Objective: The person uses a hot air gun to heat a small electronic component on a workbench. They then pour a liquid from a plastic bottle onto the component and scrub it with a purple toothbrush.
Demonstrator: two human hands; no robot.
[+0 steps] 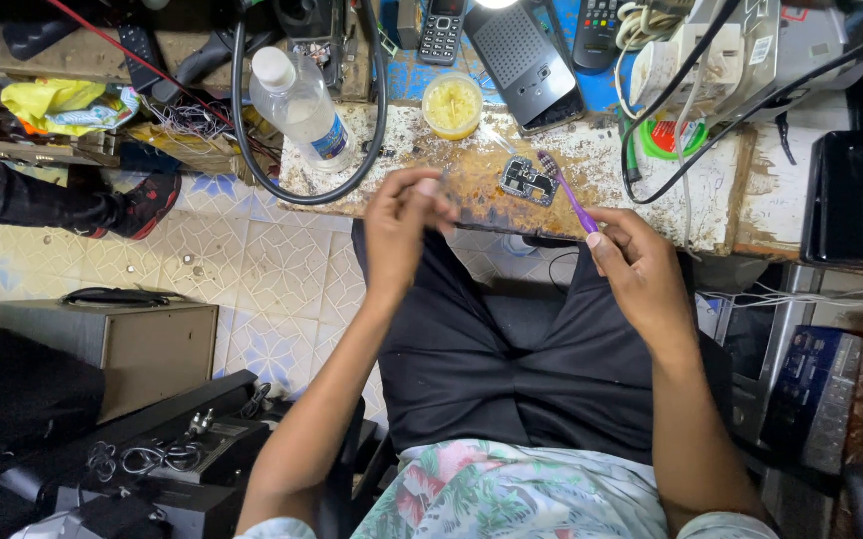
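**Seated person at cluttered repair worktop, brush in right hand**

The worktop (651, 190) runs across the upper frame, its surface stained, scorched brown near the centre and pale elsewhere. A thick black cable (376, 120) loops over its left part. Inside that loop lies a clear plastic bottle (301, 105), tilted, with a white cap and a blue label band near its lower end. Right of the bottle stands a round open tub of yellow paste (452, 105). Beside the tub lies a grey phone back cover (523, 62), perforated at its upper part. A white power strip (706, 45) sits at upper right, bearing a small white sticker with red marking, and just below it lies a green and red roll (663, 137). A crumpled yellow bag (52, 100) rests on the shelf at far left.

A small circuit board (528, 181) lies flat on the scorched patch, just beyond both hands and between them.

The right hand (636, 265) has its grip clamped on a purple-handled brush (569, 195); thumb and fingers pinch the handle end, the bristle end pointing up-left, close beside the circuit board's right edge. Whether bristles touch the board cannot be told.

The left hand (403, 225) is raised over the worktop's front edge, fingers curled together; whether anything is pinched between them cannot be told. It is near the board, not touching it.
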